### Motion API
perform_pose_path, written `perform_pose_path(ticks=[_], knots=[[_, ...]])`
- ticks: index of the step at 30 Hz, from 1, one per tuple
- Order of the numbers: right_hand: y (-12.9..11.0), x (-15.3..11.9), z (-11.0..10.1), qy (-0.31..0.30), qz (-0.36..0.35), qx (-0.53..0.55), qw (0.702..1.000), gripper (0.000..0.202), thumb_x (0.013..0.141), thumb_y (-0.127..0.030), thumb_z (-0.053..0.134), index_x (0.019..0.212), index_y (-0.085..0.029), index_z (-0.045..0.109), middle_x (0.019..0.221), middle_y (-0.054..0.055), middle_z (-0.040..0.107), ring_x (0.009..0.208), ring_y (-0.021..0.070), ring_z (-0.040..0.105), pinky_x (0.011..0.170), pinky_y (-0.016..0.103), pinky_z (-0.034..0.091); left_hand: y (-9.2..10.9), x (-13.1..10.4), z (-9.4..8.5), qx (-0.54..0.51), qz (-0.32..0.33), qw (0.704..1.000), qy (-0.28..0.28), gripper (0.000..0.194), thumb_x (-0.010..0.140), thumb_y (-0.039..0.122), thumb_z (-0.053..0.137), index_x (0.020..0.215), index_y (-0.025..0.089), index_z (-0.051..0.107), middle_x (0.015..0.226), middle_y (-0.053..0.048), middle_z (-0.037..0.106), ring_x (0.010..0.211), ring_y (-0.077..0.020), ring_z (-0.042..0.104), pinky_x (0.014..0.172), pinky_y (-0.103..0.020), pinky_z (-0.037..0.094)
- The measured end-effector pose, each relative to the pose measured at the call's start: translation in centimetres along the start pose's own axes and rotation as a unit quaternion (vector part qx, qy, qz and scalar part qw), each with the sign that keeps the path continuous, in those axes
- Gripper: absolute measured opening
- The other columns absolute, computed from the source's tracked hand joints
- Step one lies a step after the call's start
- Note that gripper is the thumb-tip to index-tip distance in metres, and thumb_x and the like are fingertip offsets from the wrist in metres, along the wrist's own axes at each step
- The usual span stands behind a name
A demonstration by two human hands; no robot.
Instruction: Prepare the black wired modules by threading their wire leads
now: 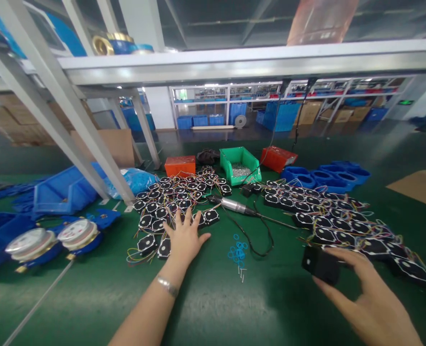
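My left hand (184, 238) is spread flat over the near edge of a cluster of black wired modules (160, 213), its fingertips over or against several of them. In my right hand (364, 293) a black box-shaped module (321, 265) is pinched between thumb and fingers, raised above the green table. More black modules (324, 222) lie in slanting rows just beyond that hand. Between the hands are a loose pile of blue rings (237, 251) and a few small screws (242, 275). A silver electric screwdriver (234, 205) rests on the table behind them, its black cable looping forward.
A green bin (239, 166) of small metal parts stands at the back between two red boxes (180, 166). Blue plastic housings (324, 177) sit at the back right. Two round meters (79, 235) are at left, near slanted metal posts (72, 110) and an overhead shelf (213, 67).
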State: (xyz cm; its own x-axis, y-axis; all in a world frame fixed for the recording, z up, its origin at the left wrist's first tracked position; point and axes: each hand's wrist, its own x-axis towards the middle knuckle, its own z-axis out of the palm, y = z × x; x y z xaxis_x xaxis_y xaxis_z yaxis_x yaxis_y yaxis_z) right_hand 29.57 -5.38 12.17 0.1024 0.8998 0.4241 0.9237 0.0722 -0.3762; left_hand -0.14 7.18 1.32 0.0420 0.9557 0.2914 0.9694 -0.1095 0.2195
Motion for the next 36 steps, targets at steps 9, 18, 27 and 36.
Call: perform_pose_path(ticks=[9, 18, 27, 36], knots=[[-4.6, -0.1, 4.8, -0.181, 0.140, 0.490, 0.841, 0.051, 0.061, -0.029, 0.066, 0.100, -0.019, 0.034, 0.098, 0.010, 0.054, 0.088, 0.0215, 0.055, 0.076, 0.032, 0.047, -2.1, -5.1, -3.4, -0.251, -0.085, 0.961, 0.082, 0.051, 0.073, 0.047, 0.048, 0.111, 0.014, 0.052, 0.124, -0.016, 0.043, 0.120, -0.0320, 0.027, 0.099, -0.051, 0.018], [-10.0, 1.3, 9.5, -0.253, -0.047, 0.312, 0.915, 0.051, 0.065, -0.007, 0.060, 0.112, -0.021, 0.043, 0.114, 0.002, 0.047, 0.106, 0.0154, 0.043, 0.094, 0.028, 0.035, 5.1, -6.5, -4.8, -0.843, -0.233, 0.446, -0.190, 0.035, 0.066, 0.036, 0.063, 0.091, 0.011, 0.056, 0.081, -0.008, 0.063, 0.067, -0.0150, 0.058, 0.056, -0.022, 0.045], [-4.7, 4.6, 12.7, -0.229, -0.074, -0.153, 0.959, 0.007, 0.077, -0.014, 0.059, 0.077, -0.019, 0.064, 0.079, 0.004, 0.055, 0.079, 0.0197, 0.050, 0.069, 0.030, 0.038, 2.2, -5.1, -1.0, -0.831, -0.322, 0.439, -0.115, 0.037, 0.074, 0.043, 0.052, 0.089, 0.008, 0.051, 0.080, -0.013, 0.065, 0.045, -0.0098, 0.054, 0.040, -0.019, 0.040], [-4.4, 4.4, 14.6, -0.211, -0.096, -0.115, 0.966, 0.004, 0.075, -0.015, 0.062, 0.073, -0.018, 0.060, 0.077, 0.002, 0.054, 0.077, 0.0189, 0.048, 0.069, 0.029, 0.033, 4.6, -6.4, -0.1, -0.832, -0.313, 0.423, -0.175, 0.035, 0.077, 0.040, 0.048, 0.093, 0.009, 0.046, 0.085, -0.013, 0.060, 0.059, -0.0154, 0.059, 0.053, -0.025, 0.045]])
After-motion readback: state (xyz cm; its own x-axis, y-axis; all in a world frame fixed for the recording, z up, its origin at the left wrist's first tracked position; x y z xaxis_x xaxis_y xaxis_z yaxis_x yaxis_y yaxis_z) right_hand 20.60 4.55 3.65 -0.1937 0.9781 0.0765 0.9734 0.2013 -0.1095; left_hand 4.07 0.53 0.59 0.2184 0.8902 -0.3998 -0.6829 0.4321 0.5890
